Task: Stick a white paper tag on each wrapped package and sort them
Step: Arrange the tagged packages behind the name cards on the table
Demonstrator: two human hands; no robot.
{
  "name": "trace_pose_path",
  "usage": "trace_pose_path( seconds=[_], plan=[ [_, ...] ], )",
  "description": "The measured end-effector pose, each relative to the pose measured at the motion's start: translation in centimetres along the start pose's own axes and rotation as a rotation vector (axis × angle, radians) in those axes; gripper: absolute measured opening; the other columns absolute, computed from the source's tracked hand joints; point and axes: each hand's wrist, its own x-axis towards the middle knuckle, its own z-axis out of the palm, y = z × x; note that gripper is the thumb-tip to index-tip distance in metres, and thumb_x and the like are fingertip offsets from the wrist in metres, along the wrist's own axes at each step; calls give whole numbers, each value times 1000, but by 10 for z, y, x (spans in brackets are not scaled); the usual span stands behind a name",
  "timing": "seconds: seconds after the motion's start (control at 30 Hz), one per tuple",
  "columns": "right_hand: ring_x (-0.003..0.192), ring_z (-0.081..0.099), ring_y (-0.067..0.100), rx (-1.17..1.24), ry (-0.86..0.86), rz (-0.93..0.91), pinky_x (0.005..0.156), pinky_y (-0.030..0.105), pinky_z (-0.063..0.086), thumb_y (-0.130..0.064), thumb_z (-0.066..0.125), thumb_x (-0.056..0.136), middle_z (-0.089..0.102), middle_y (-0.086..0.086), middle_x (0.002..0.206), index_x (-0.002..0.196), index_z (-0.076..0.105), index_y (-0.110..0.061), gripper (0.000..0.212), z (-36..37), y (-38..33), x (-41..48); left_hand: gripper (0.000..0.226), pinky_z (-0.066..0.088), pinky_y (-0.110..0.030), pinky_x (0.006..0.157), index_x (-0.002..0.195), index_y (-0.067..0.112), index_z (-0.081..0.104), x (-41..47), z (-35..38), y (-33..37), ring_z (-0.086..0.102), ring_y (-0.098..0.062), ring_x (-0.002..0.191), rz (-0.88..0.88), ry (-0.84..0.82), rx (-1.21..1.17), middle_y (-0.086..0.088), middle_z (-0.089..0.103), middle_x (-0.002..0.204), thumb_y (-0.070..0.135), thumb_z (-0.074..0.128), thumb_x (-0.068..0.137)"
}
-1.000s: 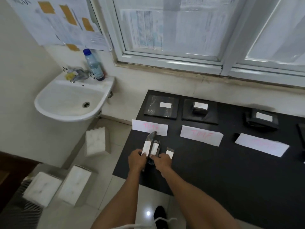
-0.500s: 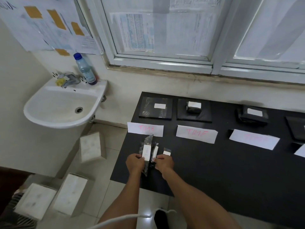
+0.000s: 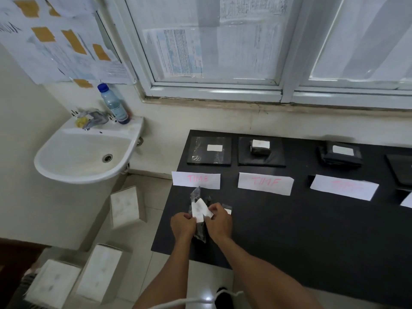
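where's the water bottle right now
In the head view it is at upper left: the blue-capped water bottle stands upright on the back ledge of the white sink, right of the tap, below the taped papers.

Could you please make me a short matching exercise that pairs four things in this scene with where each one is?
Things:
1. plastic bottle
2. white paper tag
3. flat wrapped package
4. white boxes

Places:
A. on the floor beside the table
B. on the sink's back ledge
C. held between both hands
D. at the table's far left corner

Pairs: 1-B, 2-C, 3-D, 4-A
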Motion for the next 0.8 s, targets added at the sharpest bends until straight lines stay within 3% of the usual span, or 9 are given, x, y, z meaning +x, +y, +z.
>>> trace_pose_path(
  seconds=[0.1, 0.2, 0.3, 0.37, 0.47, 0.57, 0.63, 0.8],
  plan=[
    [81, 65, 12, 130, -3, -55, 70, 20, 54, -2, 67, 80, 66, -7, 89, 96, 67, -18, 23, -13, 0, 3, 45, 47, -34, 92, 126, 11, 59, 0, -4, 9, 56, -25, 115, 155, 74, -89, -9, 55, 128, 15, 71, 82],
    [79, 68, 17, 261, -65, -63, 73, 21, 57, 3, 70, 78, 70, 2, 86, 99, 72, -14, 28, -32, 3, 11, 48, 51, -37, 93, 132, 18, 55, 3, -6, 24, 59, -22, 111, 230, -174, -294, -5, 60, 124, 13, 68, 86],
    [82, 69, 18, 371, -114, -59, 80, 26, 58, 9, 69, 78, 71, 9, 89, 105, 71, -5, 31, -51, 1, 15, 34, 53, -38, 92, 117, 15, 68, 4, -8, 36, 63, -23, 106, 271, -292, -307, -6, 67, 113, 0, 63, 86],
    [79, 69, 14, 405, -118, -62, 76, 24, 58, 12, 69, 77, 71, 10, 90, 105, 70, -1, 31, -66, -1, 17, 30, 55, -39, 89, 104, 12, 73, 4, -7, 42, 66, -28, 102, 277, -288, -329, -8, 71, 103, -7, 64, 82],
    [80, 69, 12, 408, -98, -99, 69, 20, 57, 15, 68, 75, 70, 9, 91, 100, 68, -3, 31, -87, -11, 18, 31, 56, -34, 88, 104, 5, 72, 0, -6, 56, 66, -24, 96, 322, -297, -322, -9, 70, 97, -11, 65, 79],
    [78, 69, 9, 365, -50, -132, 66, 19, 56, 15, 67, 74, 70, 8, 89, 96, 69, -5, 30, -97, -14, 20, 32, 55, -15, 70, 102, 4, 72, -4, -6, 70, 66, -20, 90, 373, -301, -327, -9, 70, 95, -15, 65, 78],
    [85, 70, 17, 335, 8, -146, 76, 24, 58, 9, 70, 74, 72, 7, 91, 95, 71, -12, 30, -104, -16, 24, 30, 55, -14, 64, 100, 4, 73, -6, -5, 80, 67, -19, 84, 383, -324, -320, -8, 71, 93, -14, 65, 78],
    [84, 67, 10, 253, 108, -133, 74, 13, 53, 0, 74, 74, 71, -1, 90, 100, 72, -11, 29, -144, -14, 27, 29, 56, -32, 83, 96, 8, 75, -16, 13, 112, 69, -21, 88, 449, -407, -215, -6, 73, 90, -9, 70, 73]
  ],
)
